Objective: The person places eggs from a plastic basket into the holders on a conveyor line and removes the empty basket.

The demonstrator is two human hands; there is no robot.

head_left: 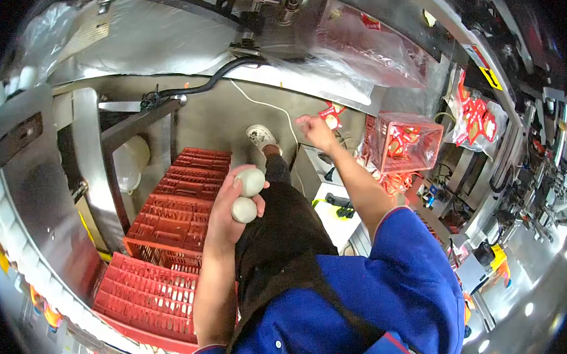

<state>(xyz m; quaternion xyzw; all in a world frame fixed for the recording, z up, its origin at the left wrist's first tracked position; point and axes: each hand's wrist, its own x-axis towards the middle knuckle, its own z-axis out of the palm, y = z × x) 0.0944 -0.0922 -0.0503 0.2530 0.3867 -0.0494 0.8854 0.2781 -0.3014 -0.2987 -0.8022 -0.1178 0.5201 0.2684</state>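
Note:
Two round whitish balls, egg-like in look, rest in my left hand (224, 210): the upper ball (251, 181) lies at the fingers and the lower ball (244, 210) touches it from below. My fingers curl round them from behind. My right hand (316, 131) is stretched forward beside a red and white packet (331, 115), its index finger extended and the other fingers partly curled. Whether it touches the packet or holds anything small is unclear.
Red plastic crates (151, 292) stand at the lower left. A clear-sided red bin (413, 142) with red packets is at the right, near a plastic bag of packets (478, 116). A metal machine with a black hose (216, 79) spans the front. A white cable (263, 103) crosses the floor.

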